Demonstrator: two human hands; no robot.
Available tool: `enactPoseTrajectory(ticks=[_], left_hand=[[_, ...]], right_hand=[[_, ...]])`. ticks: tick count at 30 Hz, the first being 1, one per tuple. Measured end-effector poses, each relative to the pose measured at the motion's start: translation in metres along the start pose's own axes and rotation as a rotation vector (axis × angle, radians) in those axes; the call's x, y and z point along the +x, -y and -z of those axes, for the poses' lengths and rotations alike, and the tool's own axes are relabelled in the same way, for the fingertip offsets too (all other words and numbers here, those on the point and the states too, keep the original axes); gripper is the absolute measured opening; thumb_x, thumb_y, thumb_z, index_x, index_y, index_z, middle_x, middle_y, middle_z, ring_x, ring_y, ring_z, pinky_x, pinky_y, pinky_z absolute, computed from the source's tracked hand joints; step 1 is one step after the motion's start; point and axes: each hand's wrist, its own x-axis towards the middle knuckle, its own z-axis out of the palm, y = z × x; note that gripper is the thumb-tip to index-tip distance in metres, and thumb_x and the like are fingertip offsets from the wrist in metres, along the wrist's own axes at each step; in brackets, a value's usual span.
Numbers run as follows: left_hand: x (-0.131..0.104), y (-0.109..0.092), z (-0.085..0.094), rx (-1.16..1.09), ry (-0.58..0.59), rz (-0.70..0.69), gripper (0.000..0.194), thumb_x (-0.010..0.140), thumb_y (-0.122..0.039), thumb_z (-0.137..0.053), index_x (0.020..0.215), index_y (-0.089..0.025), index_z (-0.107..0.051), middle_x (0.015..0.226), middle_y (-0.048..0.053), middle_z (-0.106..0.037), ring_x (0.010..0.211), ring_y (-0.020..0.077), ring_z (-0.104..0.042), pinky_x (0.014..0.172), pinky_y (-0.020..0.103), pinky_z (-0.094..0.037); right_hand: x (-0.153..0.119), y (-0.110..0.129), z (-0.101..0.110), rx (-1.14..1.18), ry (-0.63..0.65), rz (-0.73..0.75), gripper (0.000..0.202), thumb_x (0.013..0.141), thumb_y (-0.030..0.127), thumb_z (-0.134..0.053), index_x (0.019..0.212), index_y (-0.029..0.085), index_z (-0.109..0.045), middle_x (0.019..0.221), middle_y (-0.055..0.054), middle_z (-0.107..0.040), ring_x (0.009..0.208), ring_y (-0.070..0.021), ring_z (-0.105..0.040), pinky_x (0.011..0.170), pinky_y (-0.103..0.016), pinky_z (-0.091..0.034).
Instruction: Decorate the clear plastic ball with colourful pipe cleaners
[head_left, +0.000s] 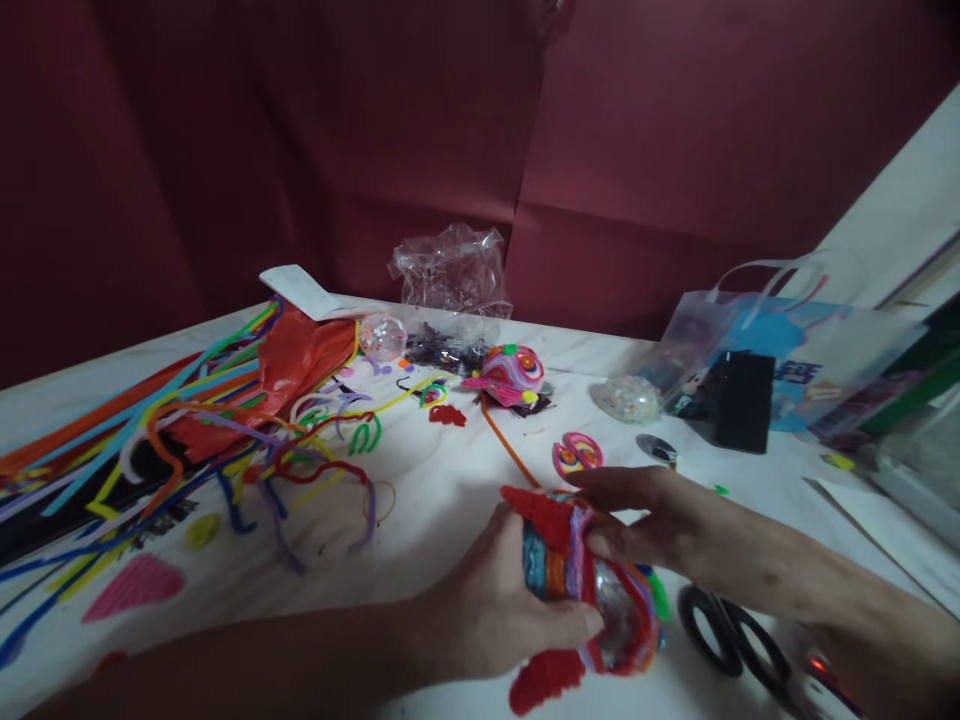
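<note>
My left hand (491,600) grips from below a ball wrapped in coloured pipe cleaners (592,590), with red fuzzy parts at its top and bottom. My right hand (645,520) rests on the ball's upper right side, fingers pressing the wrapped stripes. An orange pipe cleaner (508,445) runs up and away from the ball across the white table (450,480).
A heap of loose pipe cleaners (172,430) and a red bag (300,360) lie at left. A finished wrapped ball (514,372), two clear glitter balls (382,335) (630,398), crumpled plastic (450,270), a clear gift bag (765,370) and black scissors (735,645) surround the hands.
</note>
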Motion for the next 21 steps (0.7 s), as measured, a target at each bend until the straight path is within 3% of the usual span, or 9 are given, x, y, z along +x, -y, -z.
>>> enactPoseTrajectory(ticks=[3,8,11,14,17,21], left_hand=[[0.005,0.0,0.0,-0.078,0.03,-0.031,0.052,0.068,-0.022,-0.068,0.116,-0.014,-0.048,0.1,0.009,-0.063,0.089,0.0211,-0.06,0.079,0.033,-0.047],[0.007,0.0,-0.002,-0.207,-0.15,-0.053,0.048,0.071,-0.026,-0.069,0.115,-0.015,-0.05,0.108,0.009,-0.064,0.101,0.0218,-0.059,0.088,0.032,-0.045],[0.006,0.001,-0.006,-0.278,-0.181,-0.038,0.048,0.072,-0.029,-0.07,0.113,-0.014,-0.05,0.106,0.009,-0.065,0.098,0.0215,-0.061,0.086,0.031,-0.046],[0.004,0.0,-0.008,-0.287,-0.192,-0.058,0.051,0.071,-0.029,-0.071,0.114,-0.014,-0.048,0.109,0.01,-0.063,0.1,0.0219,-0.06,0.084,0.03,-0.047],[0.003,0.0,-0.009,-0.263,-0.209,-0.068,0.052,0.071,-0.028,-0.071,0.115,-0.014,-0.047,0.11,0.01,-0.063,0.1,0.0217,-0.06,0.084,0.03,-0.046],[0.003,0.0,-0.009,-0.269,-0.177,-0.054,0.048,0.071,-0.029,-0.07,0.112,-0.014,-0.05,0.105,0.008,-0.065,0.098,0.0212,-0.061,0.085,0.03,-0.047]], right_hand=[[-0.003,-0.002,0.001,0.155,-0.062,0.032,0.066,0.076,0.053,-0.065,0.126,0.012,-0.053,0.126,-0.013,-0.055,0.113,-0.0311,-0.051,0.097,-0.041,-0.042],[-0.013,-0.009,-0.011,0.286,-0.206,0.038,0.065,0.075,0.054,-0.066,0.126,0.014,-0.055,0.127,-0.012,-0.055,0.121,-0.0321,-0.044,0.101,-0.043,-0.038],[-0.012,-0.009,-0.02,0.336,-0.173,0.029,0.063,0.077,0.053,-0.065,0.126,0.015,-0.055,0.125,-0.011,-0.056,0.121,-0.0332,-0.043,0.099,-0.044,-0.04],[-0.009,-0.007,-0.025,0.371,-0.099,0.076,0.054,0.079,0.051,-0.063,0.122,0.017,-0.059,0.117,-0.01,-0.062,0.112,-0.0338,-0.052,0.092,-0.044,-0.046],[-0.008,-0.006,-0.027,0.4,-0.095,0.087,0.049,0.083,0.047,-0.062,0.121,0.017,-0.06,0.111,-0.009,-0.065,0.102,-0.0314,-0.058,0.089,-0.044,-0.047],[-0.01,-0.012,-0.027,0.456,-0.106,0.072,0.042,0.083,0.043,-0.064,0.119,0.021,-0.061,0.113,-0.007,-0.064,0.107,-0.0295,-0.055,0.089,-0.039,-0.046]])
